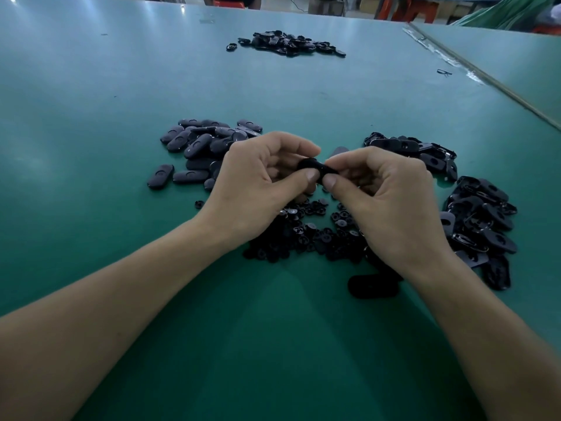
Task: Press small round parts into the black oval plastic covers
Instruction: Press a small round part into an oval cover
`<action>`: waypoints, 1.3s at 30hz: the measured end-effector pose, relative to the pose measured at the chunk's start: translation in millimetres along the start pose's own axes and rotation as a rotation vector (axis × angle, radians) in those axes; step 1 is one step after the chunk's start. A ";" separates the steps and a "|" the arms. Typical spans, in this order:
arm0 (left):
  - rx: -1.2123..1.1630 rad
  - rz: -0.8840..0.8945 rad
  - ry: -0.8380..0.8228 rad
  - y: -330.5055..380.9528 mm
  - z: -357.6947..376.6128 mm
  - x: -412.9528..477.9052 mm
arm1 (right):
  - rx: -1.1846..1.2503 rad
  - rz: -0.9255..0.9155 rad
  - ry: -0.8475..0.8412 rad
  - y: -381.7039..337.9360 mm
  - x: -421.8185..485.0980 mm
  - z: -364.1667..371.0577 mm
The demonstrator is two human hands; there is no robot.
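Observation:
My left hand (258,183) and my right hand (385,196) meet above the table, both pinching one black oval cover (315,168) between thumbs and fingertips. Whether a round part sits in it is hidden by my fingers. Below my hands lies a heap of small round black parts (306,232). A pile of oval covers lying smooth side up (200,150) sits to the left. Another pile of covers showing their hollow undersides (476,214) sits to the right.
The green table (121,86) stretches far ahead. A further pile of black covers (288,44) lies at the back. One lone oval cover (373,285) rests under my right wrist. A taped seam (473,68) runs diagonally along the right side.

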State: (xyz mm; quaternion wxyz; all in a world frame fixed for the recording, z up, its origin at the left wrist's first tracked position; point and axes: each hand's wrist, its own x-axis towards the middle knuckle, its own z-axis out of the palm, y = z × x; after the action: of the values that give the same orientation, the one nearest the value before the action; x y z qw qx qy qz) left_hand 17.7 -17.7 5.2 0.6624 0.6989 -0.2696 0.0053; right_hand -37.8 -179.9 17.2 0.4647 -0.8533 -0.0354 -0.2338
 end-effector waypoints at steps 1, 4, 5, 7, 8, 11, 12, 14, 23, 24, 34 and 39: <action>-0.009 -0.004 0.004 -0.1 -0.3 0.3 | 0.010 0.004 -0.005 0.1 -0.2 0.0; -0.011 -0.010 0.011 -0.4 -0.2 0.8 | 0.021 0.019 -0.014 -0.9 -0.9 0.1; -0.010 -0.009 0.012 -0.5 0.0 0.9 | 0.016 0.026 -0.016 -1.6 -1.1 0.2; -0.004 -0.008 0.017 -0.8 0.1 1.1 | -0.005 0.040 -0.023 -3.2 -1.4 1.2; 0.004 -0.007 0.020 -1.0 0.4 1.0 | -0.022 0.047 -0.026 -3.9 -1.6 2.0; 0.051 0.009 0.038 -2.1 1.6 1.5 | -0.073 0.062 -0.028 -5.6 -1.8 4.5; 0.056 0.011 0.042 -2.4 1.8 1.5 | -0.080 0.066 -0.025 -6.4 -1.7 4.9; 0.056 0.021 0.047 -2.9 1.4 1.4 | -0.072 0.075 -0.020 -7.9 -1.4 4.7; 0.116 0.058 0.061 -1.2 -0.4 -0.7 | 0.020 0.096 -0.062 -6.5 -1.2 0.7; 0.137 0.060 0.071 -1.1 -0.4 -0.8 | 0.024 0.097 -0.071 -6.0 -1.0 0.6; 0.346 0.116 0.243 1.6 -4.6 2.6 | -0.735 0.179 -0.049 6.7 2.4 -17.9; 0.447 0.083 0.327 -3.2 -9.6 7.9 | -0.917 0.462 -0.151 15.2 4.0 -34.1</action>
State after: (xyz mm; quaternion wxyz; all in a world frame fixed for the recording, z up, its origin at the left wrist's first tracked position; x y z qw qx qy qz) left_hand 29.0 -11.8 6.3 0.5257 0.8060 -0.1794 0.2046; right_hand -42.5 -216.8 22.7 0.0788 -0.9693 0.2265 -0.0545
